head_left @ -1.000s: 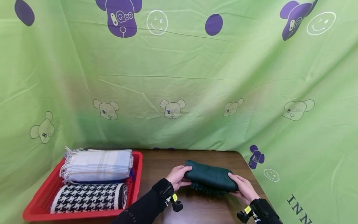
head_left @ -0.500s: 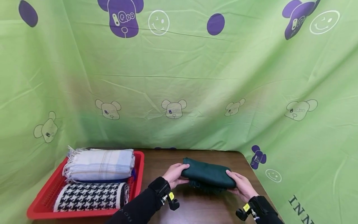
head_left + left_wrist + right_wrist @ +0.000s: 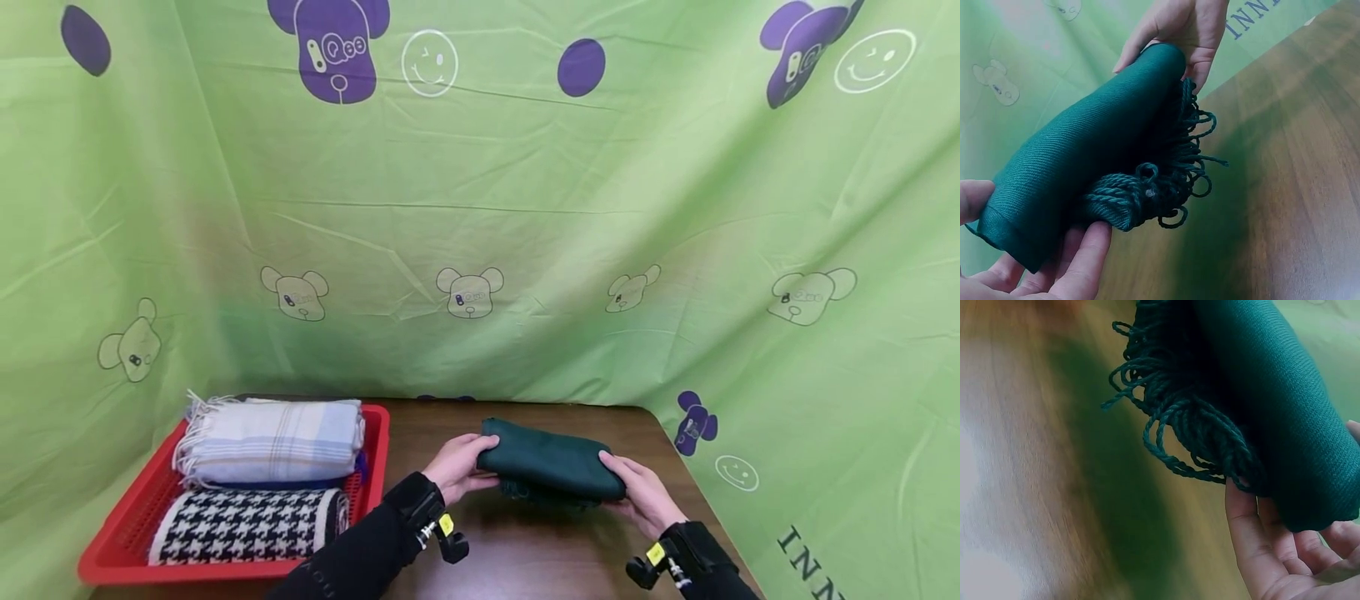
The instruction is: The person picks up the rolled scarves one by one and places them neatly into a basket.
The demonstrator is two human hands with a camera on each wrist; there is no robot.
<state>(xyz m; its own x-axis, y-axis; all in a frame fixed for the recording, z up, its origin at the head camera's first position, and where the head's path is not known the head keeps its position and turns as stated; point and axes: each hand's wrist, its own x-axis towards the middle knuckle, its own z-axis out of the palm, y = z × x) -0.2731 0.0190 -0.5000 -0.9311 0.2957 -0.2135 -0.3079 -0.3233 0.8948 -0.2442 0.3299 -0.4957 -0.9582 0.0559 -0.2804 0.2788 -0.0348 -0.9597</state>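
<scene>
A dark green scarf (image 3: 551,460), folded into a thick roll, is held above the table between both hands. My left hand (image 3: 457,468) grips its left end, thumb on top and fingers beneath, as the left wrist view shows near the folded edge. At the other end my right hand (image 3: 642,497) holds it the same way, its fingers (image 3: 1250,540) under the roll. Twisted fringe loops (image 3: 1175,181) hang from the underside of the scarf.
To the left stands a red basket (image 3: 381,467). Inside lie a pale blue and white plaid fringed scarf (image 3: 277,440) and a rolled black-and-white houndstooth scarf (image 3: 243,527). A green printed curtain (image 3: 465,208) surrounds the brown wooden table (image 3: 517,550).
Both hands have shifted a little to the left with the green scarf, keeping their grip on its two ends. The basket's contents look the same.
</scene>
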